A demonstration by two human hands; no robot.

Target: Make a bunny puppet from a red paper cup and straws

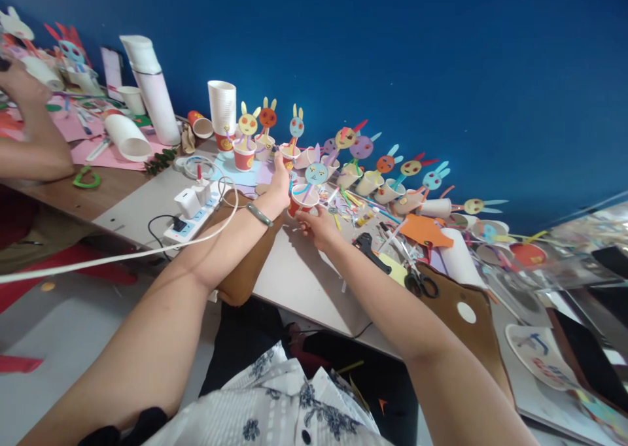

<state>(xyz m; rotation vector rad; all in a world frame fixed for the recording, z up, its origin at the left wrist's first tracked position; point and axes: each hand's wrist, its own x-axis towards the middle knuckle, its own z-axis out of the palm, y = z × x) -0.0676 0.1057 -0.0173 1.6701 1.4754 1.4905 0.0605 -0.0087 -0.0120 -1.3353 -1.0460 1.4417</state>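
My right hand (pixel 316 227) grips the lower part of a red paper cup (pixel 304 201), which has a blue paper rabbit face (pixel 316 172) standing in it. Behind and left of that cup, my left hand (pixel 280 183) is raised beside another red cup (pixel 289 152) with a light blue rabbit face (pixel 297 127); its fingers are closed near the cups, and what they hold, if anything, is hidden. More cups with rabbit faces stand near the wall, among them a red cup (pixel 244 155) with a yellow face (pixel 248 124).
A white power strip (pixel 193 220) with plugs and a cable lies left of my hands. Right of them are a black glue gun (pixel 370 251), black scissors (pixel 422 282) and orange paper (pixel 426 231). Another person's arm (pixel 32 132) reaches in at far left. A blue wall (pixel 392 53) rises behind.
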